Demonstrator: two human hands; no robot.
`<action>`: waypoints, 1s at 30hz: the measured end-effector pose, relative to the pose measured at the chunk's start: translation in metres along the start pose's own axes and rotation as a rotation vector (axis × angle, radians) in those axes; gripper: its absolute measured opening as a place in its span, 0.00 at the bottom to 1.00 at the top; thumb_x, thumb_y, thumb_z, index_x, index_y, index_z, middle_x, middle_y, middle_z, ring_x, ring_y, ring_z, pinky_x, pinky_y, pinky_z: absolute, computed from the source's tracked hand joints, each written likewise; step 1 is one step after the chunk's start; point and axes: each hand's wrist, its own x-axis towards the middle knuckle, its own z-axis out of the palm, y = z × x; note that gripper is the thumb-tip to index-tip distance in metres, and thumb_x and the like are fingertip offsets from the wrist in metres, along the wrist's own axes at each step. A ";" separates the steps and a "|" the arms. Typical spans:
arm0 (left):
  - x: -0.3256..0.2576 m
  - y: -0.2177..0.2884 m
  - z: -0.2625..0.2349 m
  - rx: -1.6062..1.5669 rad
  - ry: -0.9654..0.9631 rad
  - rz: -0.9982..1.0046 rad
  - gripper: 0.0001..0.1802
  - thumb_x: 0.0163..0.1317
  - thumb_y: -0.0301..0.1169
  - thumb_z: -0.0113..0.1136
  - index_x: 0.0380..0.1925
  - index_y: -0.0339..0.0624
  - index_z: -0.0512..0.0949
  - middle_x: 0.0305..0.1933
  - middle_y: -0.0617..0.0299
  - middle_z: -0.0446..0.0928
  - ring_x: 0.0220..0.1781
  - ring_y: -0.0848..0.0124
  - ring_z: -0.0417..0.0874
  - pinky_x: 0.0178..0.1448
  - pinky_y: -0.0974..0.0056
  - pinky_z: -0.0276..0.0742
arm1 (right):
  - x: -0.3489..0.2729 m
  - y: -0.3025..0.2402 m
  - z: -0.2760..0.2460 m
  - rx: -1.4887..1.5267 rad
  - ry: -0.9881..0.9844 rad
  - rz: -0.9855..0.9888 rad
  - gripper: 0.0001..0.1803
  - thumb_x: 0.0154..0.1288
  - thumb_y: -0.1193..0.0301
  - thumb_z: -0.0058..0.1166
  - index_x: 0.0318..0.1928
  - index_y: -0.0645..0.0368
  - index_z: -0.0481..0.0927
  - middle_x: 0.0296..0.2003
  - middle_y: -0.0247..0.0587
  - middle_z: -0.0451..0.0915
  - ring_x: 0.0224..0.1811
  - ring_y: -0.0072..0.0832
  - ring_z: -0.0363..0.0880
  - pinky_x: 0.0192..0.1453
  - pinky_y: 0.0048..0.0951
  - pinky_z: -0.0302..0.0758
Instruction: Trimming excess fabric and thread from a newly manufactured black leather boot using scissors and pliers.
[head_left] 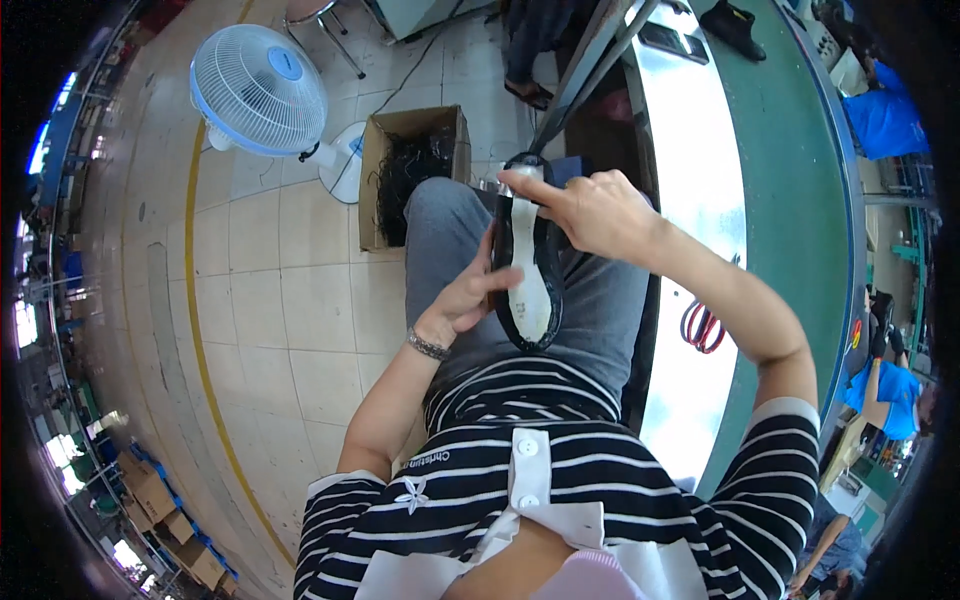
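A black shoe [529, 270] on its form lies sole side up over my lap, its long pale bottom facing me and its rounded near end close to my shirt. My left hand [472, 292] is closed around the shoe's left side, thumb across the pale bottom. At the far end my right hand [602, 212] rests on the shoe; its forefinger reaches across the bottom, while the other fingers curl at the right edge, partly hidden. Just left of that fingertip sits a small shiny metal part [489, 186]; what it belongs to is unclear.
A cardboard box [372, 225] of black strips stands left of my knees, beside a white-blue fan [258, 90]. On my right run a shiny metal bench edge [690, 400] and a green belt [790, 180]. Red-and-black-handled scissors [703, 328] and a phone [673, 42] lie there.
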 end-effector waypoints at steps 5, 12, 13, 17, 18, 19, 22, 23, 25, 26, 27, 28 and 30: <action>0.027 0.018 0.012 0.158 0.083 -0.021 0.45 0.53 0.30 0.73 0.69 0.49 0.57 0.58 0.63 0.70 0.58 0.72 0.72 0.64 0.64 0.69 | -0.038 0.003 0.009 0.299 0.400 0.148 0.38 0.67 0.68 0.54 0.74 0.42 0.52 0.23 0.45 0.83 0.22 0.36 0.83 0.22 0.28 0.77; 0.005 0.014 0.024 0.519 -0.052 0.313 0.64 0.46 0.28 0.77 0.75 0.46 0.39 0.73 0.57 0.54 0.72 0.64 0.59 0.74 0.60 0.56 | -0.136 0.004 0.070 0.706 0.558 0.721 0.32 0.72 0.62 0.51 0.70 0.60 0.58 0.22 0.43 0.81 0.23 0.32 0.83 0.28 0.30 0.77; 0.006 0.012 0.021 0.672 -0.077 0.399 0.72 0.44 0.27 0.78 0.75 0.48 0.28 0.76 0.56 0.46 0.76 0.62 0.52 0.75 0.59 0.53 | -0.145 0.007 0.080 0.702 0.547 0.793 0.32 0.73 0.60 0.50 0.70 0.60 0.59 0.21 0.41 0.80 0.22 0.30 0.82 0.28 0.29 0.76; 0.015 0.003 0.014 0.772 -0.122 0.508 0.74 0.44 0.27 0.79 0.74 0.52 0.24 0.77 0.54 0.45 0.76 0.62 0.51 0.76 0.58 0.52 | -0.172 0.007 0.111 0.876 0.540 1.010 0.31 0.75 0.57 0.44 0.70 0.61 0.61 0.21 0.36 0.77 0.22 0.23 0.78 0.27 0.26 0.75; 0.018 0.002 0.012 0.780 -0.160 0.523 0.76 0.43 0.28 0.80 0.74 0.55 0.23 0.78 0.56 0.41 0.78 0.63 0.48 0.77 0.57 0.51 | -0.174 0.007 0.114 0.960 0.554 1.034 0.30 0.76 0.59 0.43 0.70 0.62 0.60 0.21 0.36 0.75 0.22 0.22 0.77 0.26 0.25 0.76; 0.020 0.001 0.010 0.789 -0.198 0.538 0.77 0.42 0.29 0.80 0.73 0.57 0.22 0.79 0.57 0.36 0.79 0.63 0.45 0.77 0.55 0.51 | -0.176 0.004 0.118 0.970 0.561 1.086 0.29 0.76 0.58 0.43 0.70 0.60 0.61 0.21 0.35 0.76 0.23 0.21 0.78 0.26 0.25 0.76; 0.019 -0.008 0.002 0.805 -0.239 0.518 0.79 0.40 0.30 0.81 0.73 0.62 0.20 0.80 0.59 0.31 0.80 0.63 0.43 0.78 0.53 0.51 | -0.178 0.009 0.132 0.822 0.496 1.168 0.31 0.75 0.54 0.43 0.71 0.56 0.61 0.23 0.37 0.79 0.25 0.24 0.80 0.31 0.29 0.75; 0.018 -0.010 -0.001 0.811 -0.240 0.492 0.79 0.40 0.30 0.82 0.72 0.64 0.20 0.80 0.60 0.30 0.80 0.64 0.43 0.78 0.53 0.51 | -0.178 0.012 0.138 0.777 0.479 1.209 0.30 0.75 0.54 0.44 0.71 0.54 0.61 0.24 0.38 0.80 0.26 0.25 0.81 0.32 0.30 0.76; 0.017 -0.011 0.001 0.822 -0.242 0.500 0.79 0.39 0.25 0.79 0.73 0.61 0.20 0.80 0.58 0.31 0.79 0.65 0.45 0.78 0.56 0.50 | -0.174 0.023 0.135 0.660 0.414 1.222 0.29 0.74 0.55 0.47 0.70 0.50 0.63 0.26 0.42 0.81 0.27 0.30 0.81 0.34 0.34 0.76; 0.015 -0.011 0.003 0.830 -0.238 0.512 0.78 0.39 0.20 0.76 0.73 0.59 0.20 0.80 0.56 0.33 0.79 0.66 0.47 0.78 0.59 0.48 | -0.173 0.028 0.129 0.617 0.332 1.239 0.29 0.73 0.55 0.48 0.70 0.48 0.64 0.28 0.46 0.81 0.29 0.33 0.82 0.35 0.36 0.76; 0.017 -0.010 0.009 0.834 -0.262 0.521 0.78 0.39 0.20 0.76 0.73 0.59 0.20 0.80 0.56 0.33 0.79 0.66 0.47 0.78 0.59 0.48 | -0.179 0.037 0.135 0.608 0.353 1.254 0.29 0.73 0.55 0.48 0.70 0.48 0.64 0.28 0.46 0.81 0.29 0.33 0.82 0.35 0.36 0.76; 0.019 -0.009 0.013 0.844 -0.280 0.520 0.77 0.40 0.21 0.77 0.73 0.59 0.20 0.80 0.56 0.34 0.79 0.66 0.47 0.78 0.59 0.48 | -0.184 0.048 0.150 0.455 0.399 1.204 0.28 0.72 0.56 0.49 0.69 0.48 0.65 0.32 0.49 0.81 0.31 0.38 0.82 0.38 0.39 0.76; 0.016 -0.005 0.023 0.875 -0.313 0.535 0.77 0.40 0.22 0.77 0.73 0.58 0.21 0.80 0.56 0.35 0.79 0.66 0.47 0.78 0.59 0.48 | -0.182 0.058 0.147 0.428 0.389 1.214 0.28 0.67 0.61 0.55 0.66 0.47 0.68 0.45 0.58 0.78 0.44 0.48 0.79 0.48 0.45 0.74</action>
